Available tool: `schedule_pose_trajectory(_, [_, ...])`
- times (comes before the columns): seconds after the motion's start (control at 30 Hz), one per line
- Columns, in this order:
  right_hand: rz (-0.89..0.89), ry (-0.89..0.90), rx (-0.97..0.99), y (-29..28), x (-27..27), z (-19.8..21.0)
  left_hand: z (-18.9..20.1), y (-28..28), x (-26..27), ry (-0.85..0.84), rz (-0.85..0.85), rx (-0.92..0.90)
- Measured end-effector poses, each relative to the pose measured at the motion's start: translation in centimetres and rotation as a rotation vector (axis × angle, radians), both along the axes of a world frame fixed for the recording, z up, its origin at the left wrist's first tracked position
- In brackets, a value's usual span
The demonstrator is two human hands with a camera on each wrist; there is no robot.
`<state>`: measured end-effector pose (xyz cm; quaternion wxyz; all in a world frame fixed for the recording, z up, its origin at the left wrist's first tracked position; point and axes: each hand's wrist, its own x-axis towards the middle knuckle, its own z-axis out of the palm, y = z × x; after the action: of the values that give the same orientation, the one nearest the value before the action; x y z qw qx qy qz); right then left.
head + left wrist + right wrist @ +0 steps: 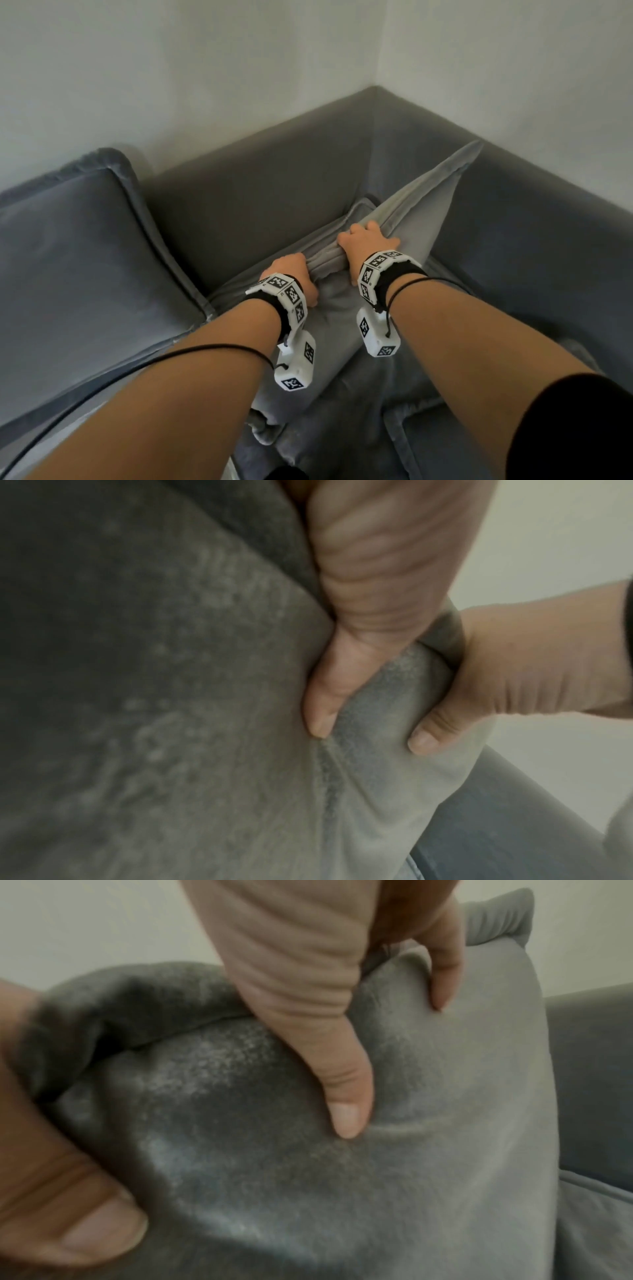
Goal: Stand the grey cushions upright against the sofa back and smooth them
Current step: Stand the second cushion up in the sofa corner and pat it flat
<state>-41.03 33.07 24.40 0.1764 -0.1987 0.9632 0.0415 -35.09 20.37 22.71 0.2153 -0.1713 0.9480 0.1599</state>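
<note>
Meanwhile both hands (329, 260) grip grey cushion (346, 329); second cushion (78, 260) leans left.

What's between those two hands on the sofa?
A bunched fold of the grey cushion, gripped by the left hand and right hand; the left wrist view shows it best.

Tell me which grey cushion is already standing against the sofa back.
The darker cushion on the left: it leans upright against the sofa back, untouched. The paler cushion is gripped along its edge by the left hand and right hand.
</note>
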Motion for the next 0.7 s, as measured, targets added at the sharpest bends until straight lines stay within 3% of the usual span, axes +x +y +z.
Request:
schedule_pose_trajectory(0.33, [0.004, 0.176, -0.080, -1.5, -3.2, 1.2, 2.5, -3.0, -4.1, 0.098, -0.072, -0.014])
schedule_pose_trajectory(0.7, [-0.045, 0.326, -0.169, -10.4, -10.4, 2.8, 4.6, -12.6, -12.3, 0.270, -0.154, -0.103])
